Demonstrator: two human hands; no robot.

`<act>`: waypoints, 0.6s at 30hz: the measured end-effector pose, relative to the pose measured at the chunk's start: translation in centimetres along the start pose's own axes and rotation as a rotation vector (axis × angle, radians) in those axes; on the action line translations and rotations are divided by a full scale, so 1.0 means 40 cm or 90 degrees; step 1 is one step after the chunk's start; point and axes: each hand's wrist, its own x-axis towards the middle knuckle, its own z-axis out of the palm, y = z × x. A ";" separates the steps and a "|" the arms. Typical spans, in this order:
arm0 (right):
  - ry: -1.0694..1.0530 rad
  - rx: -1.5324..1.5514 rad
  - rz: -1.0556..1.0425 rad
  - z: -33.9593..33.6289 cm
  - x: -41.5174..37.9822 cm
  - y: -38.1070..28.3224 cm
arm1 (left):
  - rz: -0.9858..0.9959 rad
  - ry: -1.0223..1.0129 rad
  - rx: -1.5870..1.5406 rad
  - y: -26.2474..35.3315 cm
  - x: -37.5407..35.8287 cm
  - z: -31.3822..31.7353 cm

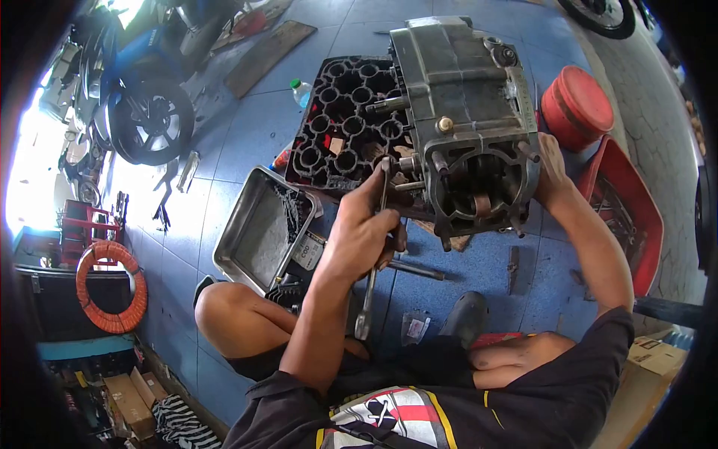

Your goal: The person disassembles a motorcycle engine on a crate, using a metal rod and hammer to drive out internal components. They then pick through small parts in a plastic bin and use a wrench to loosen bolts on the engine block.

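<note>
A grey metal motorcycle engine case (467, 93) rests on a dark crate (329, 183) with round cells, its open cylinder mouth and studs facing me. My left hand (363, 228) is closed around a long, slim metal tool (372, 288), its thick end pointing down toward me. The thumb and the tool's upper end are beside a shaft stub (407, 162) on the case's left side; whether they touch cannot be seen. My right hand (552, 168) grips the case's right side, with its fingertips hidden behind the metal.
A metal tray (224, 247) with a chain stands on the blue tiles at left. A red bucket (576, 101) and a red bin of tools (636, 217) stand at right. A metal bar (419, 270) lies below the crate. A motorcycle wheel (149, 120) is at upper left.
</note>
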 end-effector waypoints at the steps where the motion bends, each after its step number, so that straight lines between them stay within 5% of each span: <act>1: -0.006 -0.035 -0.026 0.002 -0.005 0.006 | -0.037 -0.033 -0.028 0.008 0.008 -0.003; 4: -0.032 -0.050 -0.040 0.003 -0.006 0.020 | -0.134 -0.090 -0.019 0.033 0.009 -0.003; 6: -0.054 -0.026 -0.030 0.006 -0.005 0.018 | 0.151 0.092 0.239 -0.048 0.012 0.029; 8: -0.030 -0.013 -0.007 0.006 -0.008 0.016 | 0.039 0.080 0.129 -0.079 0.009 0.044; 11: 0.035 -0.025 -0.091 0.038 -0.034 0.050 | 0.449 0.188 0.331 -0.277 0.077 0.020; 14: 0.131 0.008 -0.113 0.013 -0.009 0.008 | 0.537 0.239 0.416 -0.272 0.106 0.019; 16: 0.108 0.008 -0.099 0.003 -0.003 0.003 | 0.497 0.204 0.389 -0.252 0.084 0.013; 18: 0.084 0.015 -0.081 -0.005 -0.003 -0.005 | 0.319 0.185 0.297 -0.244 0.039 0.012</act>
